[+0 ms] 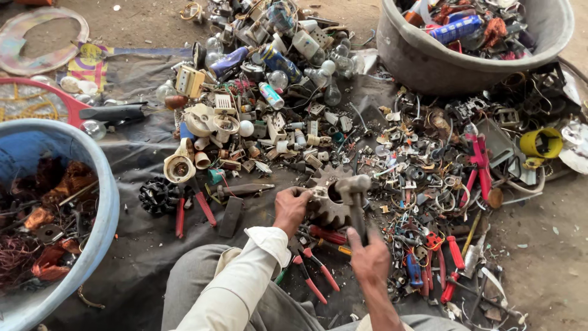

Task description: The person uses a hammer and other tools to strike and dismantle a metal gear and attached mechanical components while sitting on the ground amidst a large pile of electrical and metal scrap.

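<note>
Rusty grey metal, the toothed gear (pixel 327 205) stands on edge on the dark cloth (pixel 141 245) amid scrap; left hand (pixel 290 208) fingers clamp its rim, right hand (pixel 367 257) fist is wrapped round a hammer (pixel 354 196) whose head rests on the gear

A scrap-sorting yard: dirt ground, dark tarp (pixel 141 245) heaped with electrical junk, tubs (pixel 422 61) of salvaged metal.

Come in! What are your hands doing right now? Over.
Left hand grips toothed metal gear. Right hand holds hammer, head at the gear. Red-handled pliers and scrap crowd around.
</note>
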